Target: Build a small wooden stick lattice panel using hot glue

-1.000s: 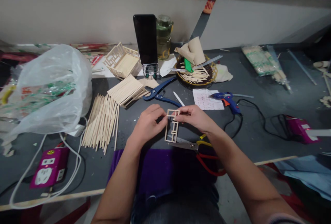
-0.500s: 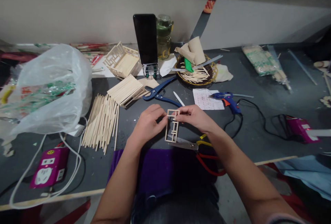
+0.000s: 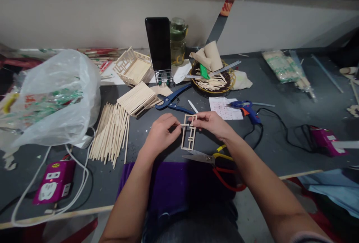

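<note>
My right hand pinches a small ladder-like frame of thin wooden sticks by its upper right side. The frame is tilted above the dark table, with short crosspieces inside. My left hand is closed at the left of it, thumb and forefinger pinched on the end of a thin wooden stick that lies across the frame's upper part. Whether that stick is fixed to the frame I cannot tell. Just below the frame lie scissors with red and yellow handles, blades parted.
Loose sticks and a stick-built block lie left. Behind are a stick-built box, phone, bottle, blue cutter and basket. A glue gun with cord lies right; a plastic bag stands left.
The stick frame has shifted slightly up and to the right in my right hand and tilted. My left hand has stayed nearly in place, with the cross stick now lower relative to the frame's top.
</note>
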The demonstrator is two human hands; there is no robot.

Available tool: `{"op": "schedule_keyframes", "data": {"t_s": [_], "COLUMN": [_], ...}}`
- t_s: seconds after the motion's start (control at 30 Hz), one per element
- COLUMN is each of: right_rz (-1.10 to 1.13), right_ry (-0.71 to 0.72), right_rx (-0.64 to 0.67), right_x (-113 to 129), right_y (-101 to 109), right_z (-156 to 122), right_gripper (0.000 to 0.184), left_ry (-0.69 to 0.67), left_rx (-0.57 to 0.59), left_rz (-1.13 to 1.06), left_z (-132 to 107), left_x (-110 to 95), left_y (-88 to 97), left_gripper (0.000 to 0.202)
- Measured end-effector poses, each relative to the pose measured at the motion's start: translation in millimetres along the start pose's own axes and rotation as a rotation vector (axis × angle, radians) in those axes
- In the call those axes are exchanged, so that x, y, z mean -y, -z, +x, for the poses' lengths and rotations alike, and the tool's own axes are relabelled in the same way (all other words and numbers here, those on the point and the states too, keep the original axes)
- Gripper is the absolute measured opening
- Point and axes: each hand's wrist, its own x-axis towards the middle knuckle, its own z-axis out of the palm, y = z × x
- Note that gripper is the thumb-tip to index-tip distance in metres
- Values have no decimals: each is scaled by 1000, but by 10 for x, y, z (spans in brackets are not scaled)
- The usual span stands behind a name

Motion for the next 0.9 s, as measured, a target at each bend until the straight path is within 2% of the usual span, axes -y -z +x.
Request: {"op": "schedule_keyframes", "data": {"t_s": [0.13,0.23,0.3,0.33,0.43,0.5,0.6,0.7,0.83,0.9], "right_rz": [-193,-543,-794,-892,-1043,-1108,-1207,-1256,-1319,-1319], "right_ry": [27,136,227,248,220,147,95,111,21,-21], "right_rx": [-32,-212,-312,-271,-1,105,118,105,126,147], "right_x": [13,100,146,152,84,-18,-186,-295,-273,-192], "right_y": [-19,-44,-23,0,91,133,139,112,114,136], "right_z": [63,-58,-258,-388,-827,-1091,-1347,-1425,-1407,-1383], "right_gripper": [39,39,39,36,30,39,59,69,76,72], "left_ry": [145,279,390,447,576,614,635,647,678,667], "left_rx": [-36,-76,-95,-104,-150,-205,-280,-346,-429,-473], "left_rz": [-119,-269,-409,-485,-677,-751,-811,-837,-913,-966], "left_z": [4,4,4,6,17,32,57,69,65,64], "left_x": [-6,-18,-26,-31,-54,-75,-90,-65,12,43], "left_y": [-50,-110,-146,-159,-172,-165,-151,-145,-134,-121], "left_gripper": [12,12,14,15,17,17,16,16,18,19]}}
